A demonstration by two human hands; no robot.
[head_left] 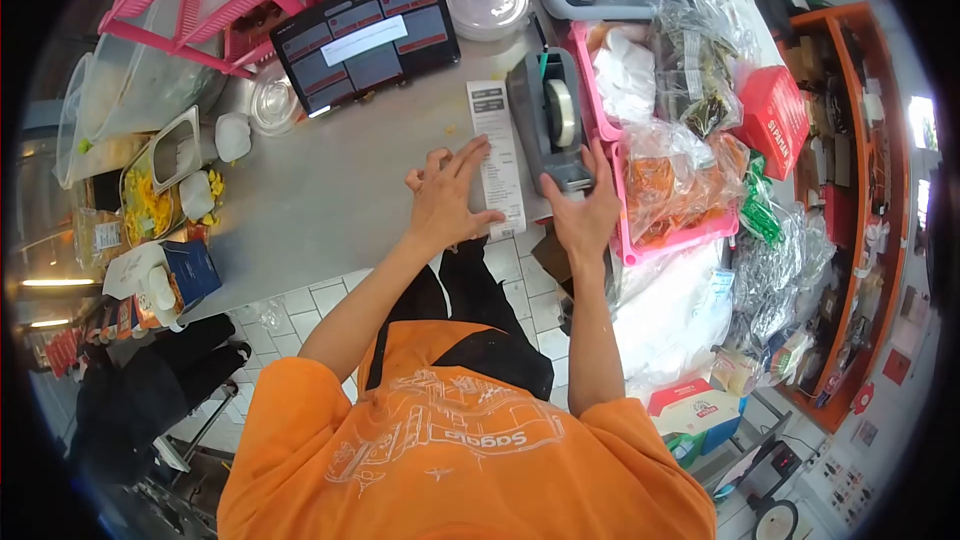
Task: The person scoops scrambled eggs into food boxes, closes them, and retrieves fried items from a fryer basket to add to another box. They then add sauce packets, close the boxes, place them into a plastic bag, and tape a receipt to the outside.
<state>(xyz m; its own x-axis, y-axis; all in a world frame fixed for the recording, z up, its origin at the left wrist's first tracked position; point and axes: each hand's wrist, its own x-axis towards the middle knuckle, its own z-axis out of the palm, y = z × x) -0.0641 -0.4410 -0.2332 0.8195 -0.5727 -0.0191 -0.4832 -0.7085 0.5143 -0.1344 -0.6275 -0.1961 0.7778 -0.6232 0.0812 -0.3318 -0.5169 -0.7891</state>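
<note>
A long printed paper receipt (495, 155) lies lengthwise on the steel table, its lower end over the front edge. My left hand (447, 198) is spread at the receipt's left side, with fingertips and thumb at its edge. Just right of the paper stands a grey tape dispenser (530, 105) with a roll of clear tape (560, 112). My right hand (586, 215) closes around the dispenser's near end, thumb on the left and fingers along the right. Whether a strip of tape is between those fingers, I cannot make out.
A tablet (368, 38) stands at the back beside clear round lids (487, 2). Pink baskets (632, 252) with bagged food line the right, near a red box (773, 122). Metal containers (177, 148) and a blue box (192, 273) sit left. A dark-clothed person (130, 390) is at lower left.
</note>
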